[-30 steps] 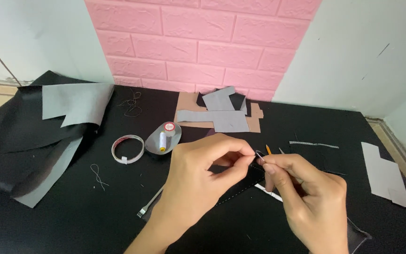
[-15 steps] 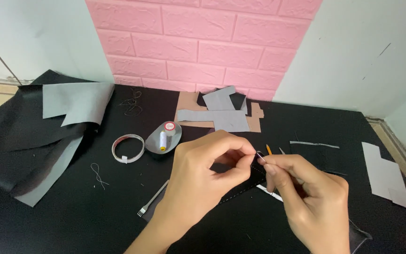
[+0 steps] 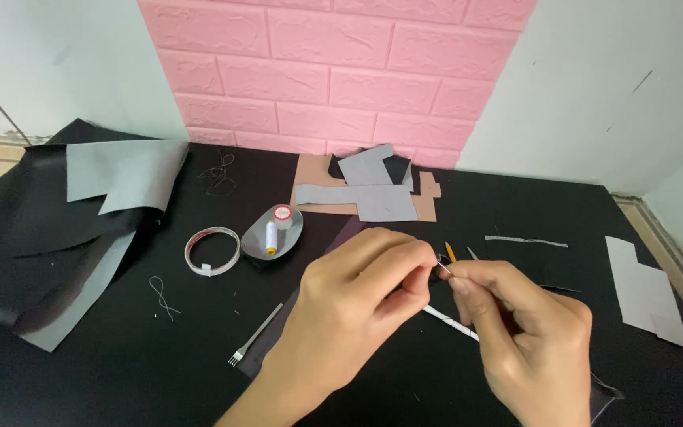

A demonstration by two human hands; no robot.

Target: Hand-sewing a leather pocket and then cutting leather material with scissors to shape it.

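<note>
Pink brick wall is seen behind a black work mat strewn with grey cut pieces, a spool of thread in a small dish, a coil of tape and a pronged punch. Threading appears to be the step in hand: a needle is pinched between thumb and forefinger of the right hand, while something too fine to make out, probably thread, is pinched by the left hand right at its tip. Both hands are held just above the mat, fingertips nearly touching, remaining fingers curled. Steady, exact alignment is called for next.
</note>
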